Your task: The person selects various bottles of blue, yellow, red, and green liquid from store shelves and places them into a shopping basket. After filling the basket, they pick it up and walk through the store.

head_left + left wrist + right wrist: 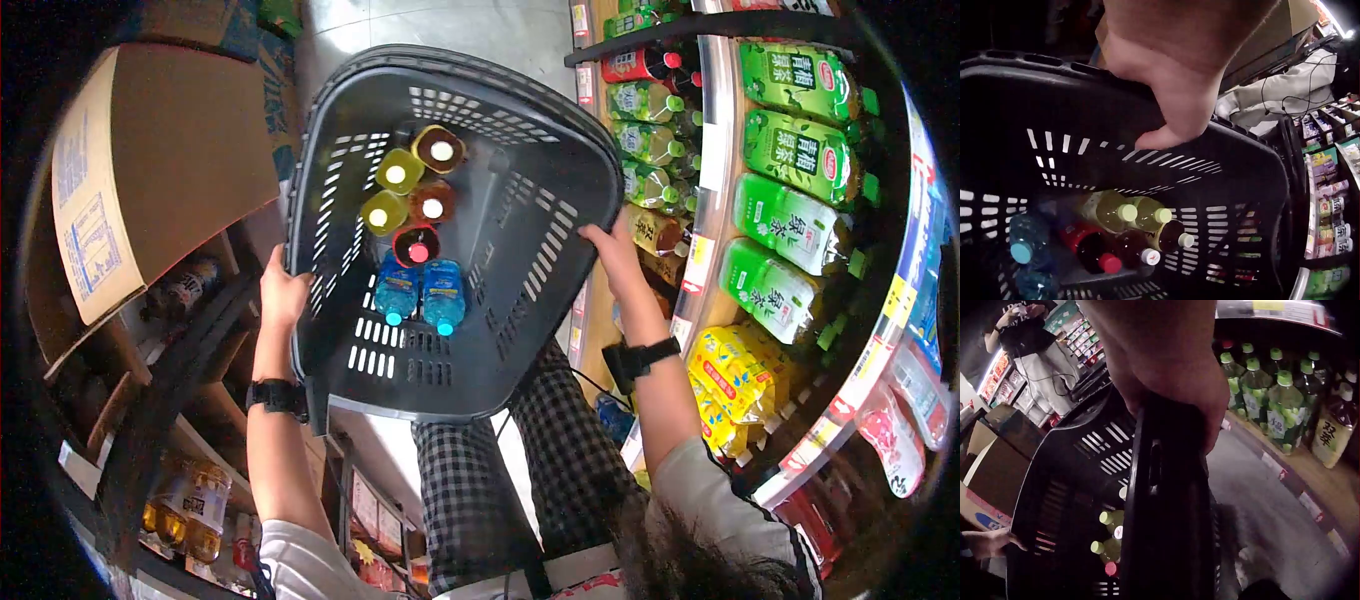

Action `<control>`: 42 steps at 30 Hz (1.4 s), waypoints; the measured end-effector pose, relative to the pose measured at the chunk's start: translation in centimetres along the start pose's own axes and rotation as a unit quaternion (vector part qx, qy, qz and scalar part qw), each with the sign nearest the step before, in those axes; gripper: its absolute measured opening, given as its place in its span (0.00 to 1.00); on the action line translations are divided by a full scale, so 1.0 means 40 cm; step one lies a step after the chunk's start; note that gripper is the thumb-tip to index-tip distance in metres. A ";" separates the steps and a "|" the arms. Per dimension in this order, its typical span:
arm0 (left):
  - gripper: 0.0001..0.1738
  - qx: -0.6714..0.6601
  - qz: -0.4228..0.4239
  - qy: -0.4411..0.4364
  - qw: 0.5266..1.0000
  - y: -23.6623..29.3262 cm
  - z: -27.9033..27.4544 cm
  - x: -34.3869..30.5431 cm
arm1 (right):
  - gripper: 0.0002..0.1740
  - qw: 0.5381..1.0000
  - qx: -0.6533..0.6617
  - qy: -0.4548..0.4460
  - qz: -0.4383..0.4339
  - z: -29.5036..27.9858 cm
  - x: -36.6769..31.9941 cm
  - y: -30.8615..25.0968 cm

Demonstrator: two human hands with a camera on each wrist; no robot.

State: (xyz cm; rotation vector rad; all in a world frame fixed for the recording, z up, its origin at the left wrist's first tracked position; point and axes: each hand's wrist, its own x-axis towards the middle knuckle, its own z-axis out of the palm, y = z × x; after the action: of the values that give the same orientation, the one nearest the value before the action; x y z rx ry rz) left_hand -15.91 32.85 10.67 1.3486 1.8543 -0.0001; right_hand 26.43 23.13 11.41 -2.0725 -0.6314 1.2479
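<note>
Both hands hold a dark grey plastic shopping basket [530, 130] by opposite sides. My left hand [287, 290] grips the left rim, its thumb hooked over to the inside, as the left wrist view shows. On the right rim is my right hand [618, 255], thumb over the edge and the other fingers hidden behind the wall. Several drink bottles stand grouped inside. Two blue bottles with light blue caps [442, 297] are nearest the body. A dark bottle with a red cap [417, 246] stands beside them, with yellowish bottles [400, 172] and brown bottles [440, 150] further off.
Shelves of green tea bottles [795, 150] and yellow packs [735, 380] line the right side. An open cardboard box [190, 150] stands at left, above a shelf with amber bottles [190, 505]. Another person [1041, 362] stands beyond the basket in the right wrist view.
</note>
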 end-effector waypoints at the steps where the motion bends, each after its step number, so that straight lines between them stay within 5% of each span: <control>1: 0.30 -0.011 -0.028 -0.002 1.000 0.005 -0.012 -0.012 | 0.29 0.999 -0.003 -0.007 -0.045 0.016 0.018 -0.024; 6: 0.25 0.000 -0.058 0.064 0.996 -0.034 -0.048 -0.028 | 0.30 0.995 -0.074 -0.052 -0.050 0.100 0.136 -0.099; 7: 0.38 0.018 -0.059 0.044 0.997 -0.074 -0.055 -0.009 | 0.30 0.993 -0.072 -0.062 -0.066 0.121 0.147 -0.115; 10: 0.24 -0.039 -0.080 0.055 0.994 -0.180 -0.062 0.032 | 0.31 0.992 -0.072 -0.089 -0.050 0.180 0.154 -0.213; 18: 0.31 -0.178 -0.035 0.052 0.982 -0.285 -0.040 0.042 | 0.37 0.990 -0.091 -0.090 -0.066 0.217 0.216 -0.190; 19: 0.30 -0.153 -0.064 0.085 0.982 -0.209 -0.044 0.009 | 0.39 0.991 -0.073 -0.097 -0.061 0.215 0.215 -0.192; 22: 0.29 -0.020 0.104 0.278 0.955 0.000 -0.020 -0.072 | 0.39 0.985 0.119 -0.122 -0.004 0.195 0.189 -0.187; 24: 0.28 -0.011 0.219 0.307 0.926 0.235 0.001 -0.143 | 0.37 0.991 0.107 -0.070 0.042 0.161 0.177 -0.114; 26: 0.25 -0.039 0.321 0.248 0.913 0.385 0.063 -0.186 | 0.35 0.992 0.087 -0.020 0.087 0.114 0.181 -0.022; 29: 0.20 -0.138 0.411 0.035 0.900 0.563 0.226 -0.249 | 0.32 0.967 0.173 0.047 0.181 0.001 0.173 0.108; 31: 0.28 -0.190 0.400 -0.118 0.889 0.673 0.346 -0.287 | 0.30 0.970 0.209 0.096 0.082 -0.065 0.174 0.205; 33: 0.32 -0.293 0.370 -0.172 0.865 0.732 0.512 -0.296 | 0.29 0.992 -0.042 0.122 0.005 -0.166 0.201 0.331; 34: 0.31 -0.298 0.344 -0.163 0.875 0.741 0.599 -0.289 | 0.29 0.946 -0.304 0.109 -0.027 -0.236 0.245 0.398; 36: 0.28 -0.315 0.253 -0.172 0.898 0.722 0.761 -0.255 | 0.31 0.906 -0.383 0.180 0.019 -0.267 0.275 0.403; 37: 0.26 -0.326 0.187 -0.190 0.907 0.715 0.821 -0.232 | 0.32 0.936 -0.204 0.269 0.099 -0.250 0.278 0.321; 40: 0.23 -0.391 -0.205 -0.292 0.848 0.712 0.894 -0.182 | 0.31 0.893 -0.124 0.422 0.095 -0.259 0.322 0.326; 42: 0.22 -0.371 -0.158 -0.345 0.848 0.663 0.963 -0.171 | 0.30 0.883 -0.178 0.420 0.110 -0.235 0.332 0.289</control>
State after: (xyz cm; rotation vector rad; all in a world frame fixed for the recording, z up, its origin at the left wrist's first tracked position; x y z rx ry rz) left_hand 29.01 21.73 1.07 0.3975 1.2159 0.0507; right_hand 41.55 21.63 -1.51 -2.7471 -0.2171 0.2235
